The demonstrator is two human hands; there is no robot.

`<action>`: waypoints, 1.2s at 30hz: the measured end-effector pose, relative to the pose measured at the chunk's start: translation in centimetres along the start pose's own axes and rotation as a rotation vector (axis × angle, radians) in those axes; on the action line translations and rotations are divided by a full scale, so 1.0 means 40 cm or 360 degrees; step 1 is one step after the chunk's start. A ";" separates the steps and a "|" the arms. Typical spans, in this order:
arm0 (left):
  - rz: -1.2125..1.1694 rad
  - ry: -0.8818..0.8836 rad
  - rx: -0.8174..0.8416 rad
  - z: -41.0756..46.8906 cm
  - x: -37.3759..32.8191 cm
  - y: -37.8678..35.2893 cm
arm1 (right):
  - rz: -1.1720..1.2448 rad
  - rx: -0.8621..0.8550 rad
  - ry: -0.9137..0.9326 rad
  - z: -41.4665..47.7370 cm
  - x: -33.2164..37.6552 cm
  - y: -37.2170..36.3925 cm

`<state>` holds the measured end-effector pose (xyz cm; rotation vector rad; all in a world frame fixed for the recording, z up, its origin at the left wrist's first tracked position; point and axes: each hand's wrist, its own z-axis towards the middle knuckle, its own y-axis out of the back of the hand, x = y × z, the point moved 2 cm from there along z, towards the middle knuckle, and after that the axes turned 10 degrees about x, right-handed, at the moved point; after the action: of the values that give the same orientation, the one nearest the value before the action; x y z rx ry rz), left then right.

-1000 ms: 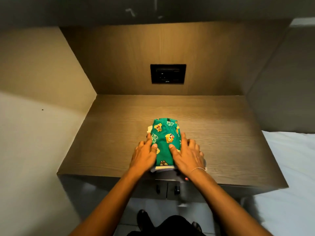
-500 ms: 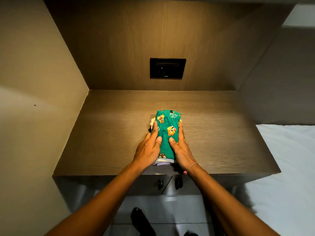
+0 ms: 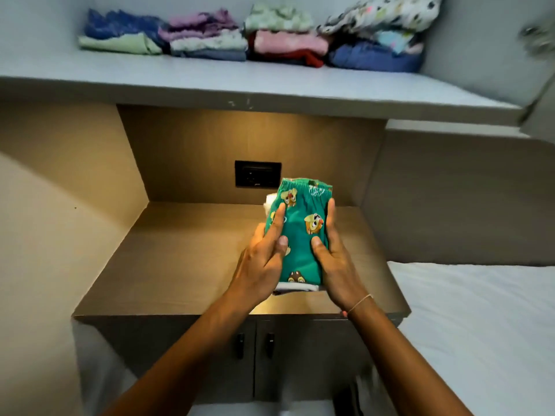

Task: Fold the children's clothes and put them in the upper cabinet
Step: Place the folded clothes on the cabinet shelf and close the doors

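A folded green garment with cartoon prints, with white cloth under it, is held in the air above the wooden counter. My left hand grips its left side and my right hand grips its right side, thumbs on top. Above, the open upper cabinet shelf carries several stacks of folded children's clothes along its back.
A black wall socket sits in the recess behind the counter. Below the counter are two cabinet doors with dark handles. A white bed lies to the right. The open cabinet door hangs at the upper right.
Both hands have lifted the green garment off the counter. The view has tilted upward, bringing the upper cabinet shelf with its stacks into sight.
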<state>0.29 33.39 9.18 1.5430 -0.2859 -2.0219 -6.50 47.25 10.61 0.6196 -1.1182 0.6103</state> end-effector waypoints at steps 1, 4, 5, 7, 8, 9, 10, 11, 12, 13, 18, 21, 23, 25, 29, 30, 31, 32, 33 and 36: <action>0.0007 -0.0091 -0.0026 -0.002 -0.057 0.000 | -0.0021 0.0009 0.0054 -0.018 0.049 0.020; -0.0033 -0.0346 -0.0103 0.000 -0.210 0.013 | -0.0047 -0.0020 0.0171 -0.055 0.187 0.072; -0.0084 -0.0423 -0.0112 0.005 -0.258 0.021 | -0.0052 -0.0044 0.0220 -0.061 0.232 0.089; -0.0135 -0.0549 -0.0130 0.025 -0.342 0.041 | -0.0085 -0.0083 0.0350 -0.060 0.314 0.118; -0.0116 -0.0608 -0.0149 0.041 -0.385 0.053 | -0.0106 -0.0107 0.0425 -0.055 0.356 0.134; -0.0088 -0.0663 -0.0165 0.057 -0.423 0.065 | -0.0126 -0.0129 0.0490 -0.051 0.394 0.149; -0.0064 -0.0719 -0.0185 0.078 -0.461 0.078 | -0.0139 -0.0138 0.0560 -0.042 0.434 0.166; -0.0039 -0.0765 -0.0202 0.103 -0.498 0.090 | -0.0156 -0.0136 0.0617 -0.029 0.473 0.183; -0.0011 -0.0786 -0.0218 0.127 -0.526 0.099 | -0.0161 -0.0126 0.0647 -0.016 0.502 0.198; 0.0025 -0.0802 -0.0238 0.160 -0.555 0.110 | -0.0158 -0.0122 0.0671 0.005 0.535 0.216; 0.0258 -0.0632 -0.0231 0.362 -0.637 0.151 | -0.0159 -0.0226 0.0523 0.150 0.644 0.319; 0.0309 -0.0386 -0.0111 0.498 -0.641 0.153 | -0.0003 -0.0266 0.0239 0.254 0.653 0.388; 0.0342 -0.0249 -0.0021 0.573 -0.630 0.145 | -0.0080 -0.0304 0.0049 0.315 0.641 0.432; 0.0303 -0.0133 0.0092 0.631 -0.617 0.133 | -0.0208 -0.0355 -0.0105 0.373 0.625 0.473; 0.0352 0.0044 0.0253 0.694 -0.603 0.115 | -0.0705 -0.0482 -0.0419 0.458 0.585 0.540; 0.0352 0.0065 0.0301 0.702 -0.595 0.113 | -0.1009 -0.0504 -0.0536 0.467 0.577 0.549; 0.0331 0.0084 0.0359 0.705 -0.587 0.114 | -0.1363 -0.0547 -0.0656 0.469 0.571 0.557; 0.0309 0.0098 0.0419 0.704 -0.579 0.118 | -0.1675 -0.0603 -0.0717 0.466 0.570 0.560; 0.0341 0.0094 0.0446 0.703 -0.567 0.130 | -0.1867 -0.0645 -0.0720 0.463 0.572 0.557; 0.1130 -0.0011 0.0205 0.698 -0.534 0.219 | -0.2030 -0.0788 -0.0452 0.458 0.588 0.530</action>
<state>-19.53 33.45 39.50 1.2573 -0.8472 -1.4632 -25.69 51.63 41.47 0.8388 -0.8528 -0.8443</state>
